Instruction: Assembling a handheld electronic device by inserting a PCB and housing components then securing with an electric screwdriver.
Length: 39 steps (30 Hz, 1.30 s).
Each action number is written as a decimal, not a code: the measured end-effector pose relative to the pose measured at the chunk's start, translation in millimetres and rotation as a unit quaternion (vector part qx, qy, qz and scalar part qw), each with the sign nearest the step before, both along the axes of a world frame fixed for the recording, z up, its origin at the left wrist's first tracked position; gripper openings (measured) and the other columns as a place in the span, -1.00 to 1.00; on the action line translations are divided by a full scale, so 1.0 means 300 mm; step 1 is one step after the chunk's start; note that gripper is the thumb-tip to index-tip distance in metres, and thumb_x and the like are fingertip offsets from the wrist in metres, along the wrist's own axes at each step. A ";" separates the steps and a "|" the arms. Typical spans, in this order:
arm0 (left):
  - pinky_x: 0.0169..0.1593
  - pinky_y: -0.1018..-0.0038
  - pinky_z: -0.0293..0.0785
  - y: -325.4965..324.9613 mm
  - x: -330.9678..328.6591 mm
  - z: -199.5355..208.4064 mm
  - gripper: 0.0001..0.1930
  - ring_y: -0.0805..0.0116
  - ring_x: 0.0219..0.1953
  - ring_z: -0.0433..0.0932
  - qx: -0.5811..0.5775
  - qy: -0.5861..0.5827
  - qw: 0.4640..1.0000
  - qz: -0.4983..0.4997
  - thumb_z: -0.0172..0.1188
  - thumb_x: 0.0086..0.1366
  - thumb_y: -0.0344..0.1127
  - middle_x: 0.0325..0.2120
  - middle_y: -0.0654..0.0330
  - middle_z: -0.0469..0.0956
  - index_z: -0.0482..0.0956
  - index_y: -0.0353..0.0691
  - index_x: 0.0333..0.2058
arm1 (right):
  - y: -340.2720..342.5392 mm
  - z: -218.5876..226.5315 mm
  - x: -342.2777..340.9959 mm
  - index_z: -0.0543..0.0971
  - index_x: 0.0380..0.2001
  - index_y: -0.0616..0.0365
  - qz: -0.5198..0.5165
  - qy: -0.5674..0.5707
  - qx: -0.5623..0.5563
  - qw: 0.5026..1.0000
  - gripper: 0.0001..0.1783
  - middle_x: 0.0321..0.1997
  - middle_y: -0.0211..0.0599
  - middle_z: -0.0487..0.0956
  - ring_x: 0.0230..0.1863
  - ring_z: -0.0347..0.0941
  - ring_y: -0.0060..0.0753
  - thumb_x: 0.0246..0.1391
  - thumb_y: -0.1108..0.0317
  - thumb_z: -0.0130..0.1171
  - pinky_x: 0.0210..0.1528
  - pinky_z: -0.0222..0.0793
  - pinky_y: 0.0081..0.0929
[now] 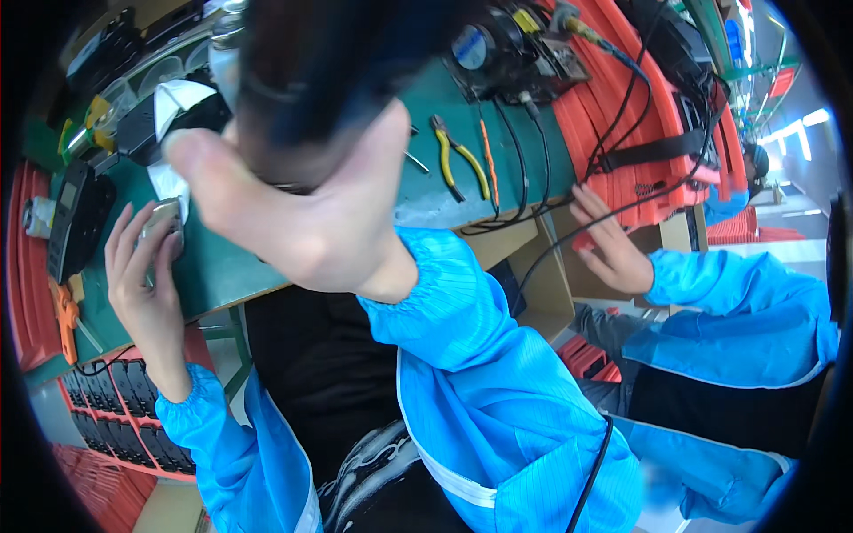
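Note:
Raised close in front of me, my right hand (302,222) is wrapped round a large dark object (329,71). It is blurred, and I cannot tell its kind. My left hand (147,275) is at the left of the green table (235,266), its bent fingers round a small shiny grey rounded thing (171,222), partly hidden by the fingers. Yellow-handled pliers (462,160) lie beyond my right wrist, with an orange thin tool (490,164) beside them. White paper (178,107) rests over a black item past my left hand.
A black device with a small screen (75,218) and an orange clamp (65,320) are at far left. Black cables (542,151) run from a black machine (506,53) across the table. At right, a co-worker's hand (613,240) touches red trays (657,178). Red trays of black parts (124,400) stand below.

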<state>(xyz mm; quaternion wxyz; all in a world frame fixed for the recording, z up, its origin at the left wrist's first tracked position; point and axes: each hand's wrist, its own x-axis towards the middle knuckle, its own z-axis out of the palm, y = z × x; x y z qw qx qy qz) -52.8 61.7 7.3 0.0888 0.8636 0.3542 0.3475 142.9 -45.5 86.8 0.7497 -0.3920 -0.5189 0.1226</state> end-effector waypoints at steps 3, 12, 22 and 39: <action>0.28 0.19 0.42 -0.020 0.025 0.011 -0.64 0.04 0.27 0.51 -0.015 0.007 1.000 -0.013 0.35 0.21 -0.58 0.05 0.08 0.65 0.71 -0.26 0.00 | 0.013 0.002 0.017 0.37 0.18 0.30 -0.025 0.007 0.005 1.000 -0.37 -0.14 -0.29 0.60 -0.22 0.54 -0.57 0.02 0.56 0.33 -0.20 0.50 -0.56; 0.30 0.11 0.40 -0.208 0.180 0.066 -0.34 -0.06 0.27 0.48 -0.128 0.037 0.979 -0.153 0.53 -0.03 -0.41 0.11 -0.02 0.59 0.61 -0.32 0.14 | 0.100 -0.069 0.199 0.46 -0.06 0.25 0.013 0.110 0.033 0.993 -0.61 -0.36 -0.39 0.60 -0.43 0.50 -0.68 0.07 0.50 0.36 -0.40 0.43 -0.62; 0.15 0.15 0.50 -0.184 0.185 0.005 -0.26 -0.09 0.11 0.53 -0.154 -0.002 0.972 -0.176 0.57 -0.17 -0.45 0.06 0.01 0.59 0.60 -0.35 0.11 | 0.174 -0.038 0.302 0.49 -0.32 0.19 -0.081 0.149 -0.031 0.985 -0.74 -0.59 -0.46 0.53 -0.66 0.45 -0.62 0.14 0.41 0.44 -0.63 0.31 -0.61; 0.12 0.15 0.52 -0.186 0.173 -0.005 -0.29 -0.05 0.08 0.53 -0.140 -0.008 0.974 -0.179 0.58 -0.12 -0.41 0.05 0.03 0.57 0.59 -0.31 0.11 | 0.326 -0.047 0.331 0.50 -0.20 0.22 -0.110 0.088 -0.017 0.990 -0.66 -0.58 -0.36 0.51 -0.61 0.45 -0.52 0.17 0.31 0.47 -0.45 0.41 -0.53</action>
